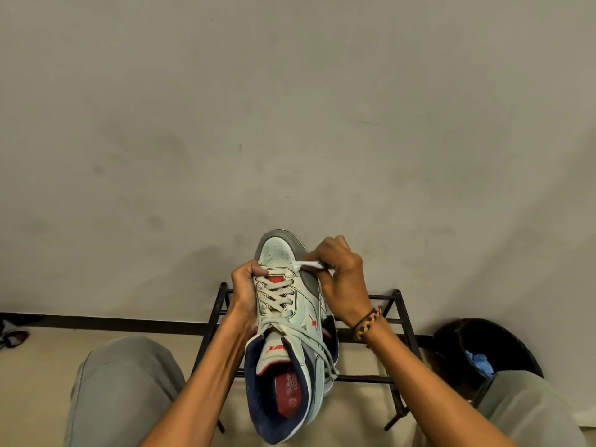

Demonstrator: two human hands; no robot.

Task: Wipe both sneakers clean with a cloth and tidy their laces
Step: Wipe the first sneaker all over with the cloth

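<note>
A white and grey sneaker (283, 321) with navy lining and red marks is held up in front of me, toe pointing away. My left hand (246, 291) grips its left side by the laces. My right hand (338, 269) pinches a small white cloth (309, 264) against the right side of the toe. The grey-white laces (317, 346) are threaded over the tongue, and their loose ends hang down the right side. A dark shape behind the sneaker may be the second shoe, mostly hidden.
A black metal shoe rack (400, 330) stands on the floor below the sneaker, against a plain wall. A dark round bin (503, 346) with something blue inside sits at the right. My knees (125, 391) frame the rack. Small items lie at the far left.
</note>
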